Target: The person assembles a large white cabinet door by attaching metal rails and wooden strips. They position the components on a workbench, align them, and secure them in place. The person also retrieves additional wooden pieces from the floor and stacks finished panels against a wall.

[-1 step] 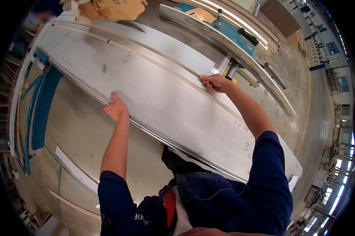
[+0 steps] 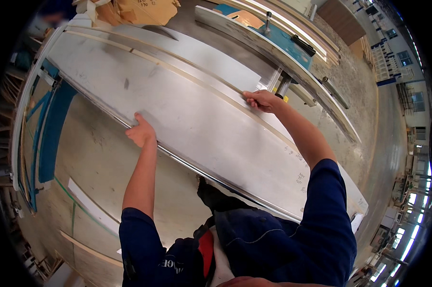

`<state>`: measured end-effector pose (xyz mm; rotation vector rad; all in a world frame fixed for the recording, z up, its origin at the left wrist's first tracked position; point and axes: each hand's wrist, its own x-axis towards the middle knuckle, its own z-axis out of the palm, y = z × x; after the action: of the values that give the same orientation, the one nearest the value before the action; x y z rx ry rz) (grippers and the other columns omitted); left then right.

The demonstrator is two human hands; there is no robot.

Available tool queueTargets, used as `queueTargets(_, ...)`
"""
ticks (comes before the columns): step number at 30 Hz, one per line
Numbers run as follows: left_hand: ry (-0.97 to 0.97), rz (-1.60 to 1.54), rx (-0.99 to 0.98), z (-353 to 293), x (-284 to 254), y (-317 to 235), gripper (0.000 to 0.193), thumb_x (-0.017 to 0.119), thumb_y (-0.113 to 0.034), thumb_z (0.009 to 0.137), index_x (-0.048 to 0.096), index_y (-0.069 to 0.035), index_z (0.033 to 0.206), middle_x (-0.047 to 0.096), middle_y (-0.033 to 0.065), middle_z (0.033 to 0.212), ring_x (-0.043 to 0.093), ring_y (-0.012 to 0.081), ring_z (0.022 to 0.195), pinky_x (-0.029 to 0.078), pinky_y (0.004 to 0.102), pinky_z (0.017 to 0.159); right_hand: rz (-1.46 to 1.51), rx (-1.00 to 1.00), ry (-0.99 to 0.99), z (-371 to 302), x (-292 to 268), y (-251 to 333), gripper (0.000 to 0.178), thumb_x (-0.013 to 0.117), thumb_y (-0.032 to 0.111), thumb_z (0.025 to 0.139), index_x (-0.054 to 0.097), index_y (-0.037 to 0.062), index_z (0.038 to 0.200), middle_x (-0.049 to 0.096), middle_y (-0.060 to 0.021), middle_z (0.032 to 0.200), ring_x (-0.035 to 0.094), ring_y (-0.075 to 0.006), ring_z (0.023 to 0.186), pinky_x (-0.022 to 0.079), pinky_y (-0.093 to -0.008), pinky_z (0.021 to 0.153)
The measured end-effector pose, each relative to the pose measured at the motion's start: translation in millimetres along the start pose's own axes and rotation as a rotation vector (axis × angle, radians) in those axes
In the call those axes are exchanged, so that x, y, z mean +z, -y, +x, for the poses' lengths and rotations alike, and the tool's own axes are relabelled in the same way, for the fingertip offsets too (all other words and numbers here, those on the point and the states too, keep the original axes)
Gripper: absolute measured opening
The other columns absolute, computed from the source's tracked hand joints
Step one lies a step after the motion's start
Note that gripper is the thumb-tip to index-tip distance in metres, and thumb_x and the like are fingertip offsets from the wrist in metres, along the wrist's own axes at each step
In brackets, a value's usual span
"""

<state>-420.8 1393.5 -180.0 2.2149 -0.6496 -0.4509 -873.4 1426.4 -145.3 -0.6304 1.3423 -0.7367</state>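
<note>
Across the view, from far left to near right, runs a long pale grey worktable with faint scribbles and a shiny rail along its near edge. My left hand grips that near edge, one digit stretched over the top; its other fingers are partly hidden. On the far side, my right hand is closed at the end of a thin wooden strip, thumb and fingers pressed together. A second pale strip lies lengthwise on the table, just nearer than the first.
Beyond the strips lies a smooth light panel, with a dark curved blade-like shape at its far left. A long grey board and a blue machine surface stand further off. Brown cardboard sits at the far end. Blue framework is at left.
</note>
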Motion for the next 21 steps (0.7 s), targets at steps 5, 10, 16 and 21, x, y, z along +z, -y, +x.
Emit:
queueTargets(5, -0.035, -0.011, 0.009, -13.5, 7.0, 1.7, 0.092, 0.055, -0.072, 0.086, 0.046, 0.013, 0.119, 0.060, 0.0297, 0.118, 0.065, 0.0427, 0.105, 0.054, 0.0496, 0.088, 0.001, -0.006, -0.035, 1.1, -2.9, -9.0, 0.028, 0.075, 0.028, 0.094, 0.063, 0.0093, 0.078, 0.057, 0.0047, 0.068, 0.050, -0.0040, 0.056, 0.042, -0.0190, 0.048)
queueTargets(10, -0.089, -0.061, 0.061, -5.8, 23.3, 17.2, 0.090, 0.056, -0.070, 0.087, 0.048, 0.015, 0.116, 0.060, 0.0310, 0.116, 0.064, 0.0435, 0.106, 0.053, 0.0492, 0.089, 0.019, -0.040, -0.016, 6.5, -10.0, -12.5, 0.028, 0.075, 0.027, 0.094, 0.063, 0.0070, 0.078, 0.059, 0.0035, 0.069, 0.050, -0.0043, 0.056, 0.043, -0.0194, 0.048)
queueTargets(16, -0.088, -0.125, 0.115, -9.8, 31.0, 26.9, 0.091, 0.058, -0.069, 0.086, 0.052, 0.018, 0.110, 0.063, 0.0343, 0.110, 0.065, 0.0441, 0.103, 0.053, 0.0495, 0.089, 0.052, -0.068, -0.022, 13.1, -18.8, -25.5, 0.026, 0.076, 0.026, 0.093, 0.064, 0.0042, 0.083, 0.059, 0.0013, 0.071, 0.051, -0.0059, 0.056, 0.044, -0.0195, 0.047)
queueTargets(21, -0.086, -0.115, 0.114, -13.4, 36.2, 37.1, 0.090, 0.059, -0.067, 0.086, 0.054, 0.020, 0.109, 0.065, 0.0342, 0.109, 0.067, 0.0443, 0.101, 0.053, 0.0483, 0.088, 0.031, -0.070, 0.006, 14.4, -23.0, -35.5, 0.028, 0.075, 0.029, 0.094, 0.062, 0.0081, 0.081, 0.058, 0.0036, 0.071, 0.049, -0.0047, 0.056, 0.042, -0.0180, 0.048)
